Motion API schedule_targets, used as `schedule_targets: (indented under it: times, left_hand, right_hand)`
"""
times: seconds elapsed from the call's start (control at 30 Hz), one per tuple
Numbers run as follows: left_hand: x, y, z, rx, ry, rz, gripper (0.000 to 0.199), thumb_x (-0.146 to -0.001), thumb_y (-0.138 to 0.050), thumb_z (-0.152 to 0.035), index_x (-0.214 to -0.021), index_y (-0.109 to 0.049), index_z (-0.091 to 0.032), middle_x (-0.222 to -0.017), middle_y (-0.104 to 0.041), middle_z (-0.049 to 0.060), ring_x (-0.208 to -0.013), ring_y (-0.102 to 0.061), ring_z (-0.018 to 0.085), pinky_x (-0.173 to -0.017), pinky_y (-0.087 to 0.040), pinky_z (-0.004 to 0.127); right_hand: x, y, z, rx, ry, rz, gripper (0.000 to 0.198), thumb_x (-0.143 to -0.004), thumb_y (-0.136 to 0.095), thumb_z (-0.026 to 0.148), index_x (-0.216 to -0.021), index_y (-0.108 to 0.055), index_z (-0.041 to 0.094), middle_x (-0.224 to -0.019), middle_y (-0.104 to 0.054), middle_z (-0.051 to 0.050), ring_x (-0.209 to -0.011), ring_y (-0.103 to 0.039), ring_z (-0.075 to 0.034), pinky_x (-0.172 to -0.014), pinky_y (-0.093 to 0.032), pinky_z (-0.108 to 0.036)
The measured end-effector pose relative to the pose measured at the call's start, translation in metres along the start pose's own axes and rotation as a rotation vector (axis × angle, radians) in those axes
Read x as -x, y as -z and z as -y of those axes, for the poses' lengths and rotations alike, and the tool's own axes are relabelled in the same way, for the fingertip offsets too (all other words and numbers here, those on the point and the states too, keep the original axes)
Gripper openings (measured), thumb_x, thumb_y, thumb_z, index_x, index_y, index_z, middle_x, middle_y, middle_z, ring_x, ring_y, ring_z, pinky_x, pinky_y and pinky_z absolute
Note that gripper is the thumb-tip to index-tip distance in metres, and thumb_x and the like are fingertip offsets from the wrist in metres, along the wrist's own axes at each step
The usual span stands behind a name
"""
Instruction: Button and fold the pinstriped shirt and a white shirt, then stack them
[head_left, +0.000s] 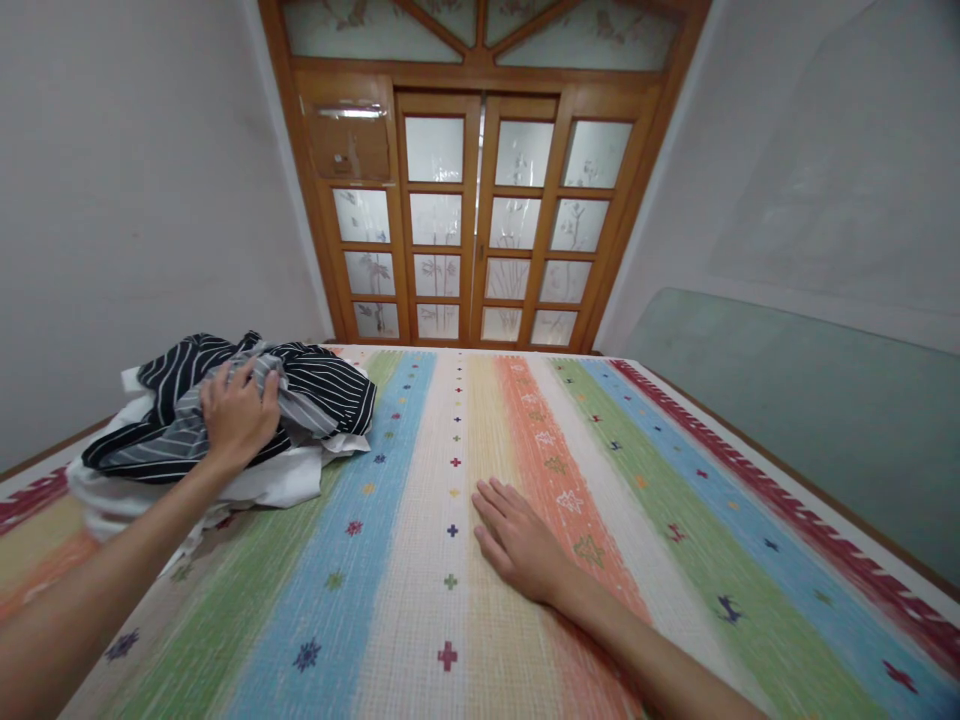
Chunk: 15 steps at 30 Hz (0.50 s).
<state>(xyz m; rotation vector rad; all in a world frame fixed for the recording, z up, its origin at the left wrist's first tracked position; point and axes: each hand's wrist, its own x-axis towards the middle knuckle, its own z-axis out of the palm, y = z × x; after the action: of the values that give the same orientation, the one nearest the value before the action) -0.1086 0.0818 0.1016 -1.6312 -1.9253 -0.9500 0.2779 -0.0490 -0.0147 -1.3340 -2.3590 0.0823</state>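
My left hand (238, 412) rests on top of a crumpled pile of clothes at the left of the bed, its fingers spread over the fabric. Under it lies a black and grey garment with white stripes (330, 388), bunched up. White cloth (281, 478) sticks out below and around the striped one. Palm down, my right hand (517, 538) lies flat on the striped bedsheet (409, 600) near the middle, holding nothing. The sheet has bands of blue, green, cream, yellow and orange with small printed figures.
Wooden doors with glass panes (480, 215) stand beyond the far end of the bed. A pale green headboard (795, 380) runs along the right side. A grey-white wall (142, 190) rises at the left. Brown cardboard (349, 150) covers one door pane.
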Motion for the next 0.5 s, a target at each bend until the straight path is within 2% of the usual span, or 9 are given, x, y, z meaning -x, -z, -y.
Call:
schedule_targets:
  times: [0.17, 0.27, 0.37, 0.5]
  left_hand:
    - [-0.008, 0.011, -0.024, 0.188, 0.190, -0.100, 0.049, -0.097, -0.024, -0.039, -0.099, -0.058, -0.004, -0.117, -0.062, 0.020, -0.119, -0.051, 0.029, -0.112, -0.024, 0.051]
    - [0.004, 0.019, -0.056, 0.355, 0.158, -0.069, 0.045, -0.097, -0.026, -0.042, -0.093, -0.057, -0.010, -0.101, -0.065, 0.014, -0.106, -0.058, 0.027, -0.107, -0.033, 0.048]
    - [0.033, 0.022, -0.097, 0.548, 0.120, 0.066, 0.046, -0.095, -0.027, -0.052, -0.079, -0.053, -0.017, -0.079, -0.062, 0.006, -0.085, -0.060, 0.024, -0.092, -0.045, 0.042]
    - [0.089, 0.017, -0.148, 0.821, -0.037, 0.376, 0.049, -0.095, -0.028, -0.057, -0.075, -0.051, -0.019, -0.072, -0.060, 0.002, -0.071, -0.056, 0.018, -0.073, -0.047, 0.031]
  right_hand:
    - [-0.001, 0.004, -0.001, -0.078, -0.029, 0.032, 0.049, -0.097, -0.040, 0.037, -0.141, -0.049, 0.017, -0.148, -0.043, -0.010, -0.140, -0.035, -0.026, -0.116, -0.029, -0.049]
    - [-0.002, 0.008, -0.002, -0.182, -0.069, 0.073, 0.051, -0.098, -0.036, 0.043, -0.139, -0.052, 0.017, -0.148, -0.043, -0.010, -0.141, -0.033, -0.025, -0.117, -0.025, -0.048]
    - [-0.004, 0.010, -0.006, -0.373, -0.149, 0.053, 0.053, -0.099, -0.030, 0.050, -0.134, -0.057, 0.020, -0.145, -0.048, -0.009, -0.140, -0.036, -0.023, -0.117, -0.024, -0.049]
    - [-0.007, 0.006, -0.016, -0.713, -0.322, -0.066, 0.062, -0.096, -0.028, 0.061, -0.127, -0.063, 0.020, -0.134, -0.059, -0.011, -0.127, -0.053, -0.023, -0.111, -0.036, -0.047]
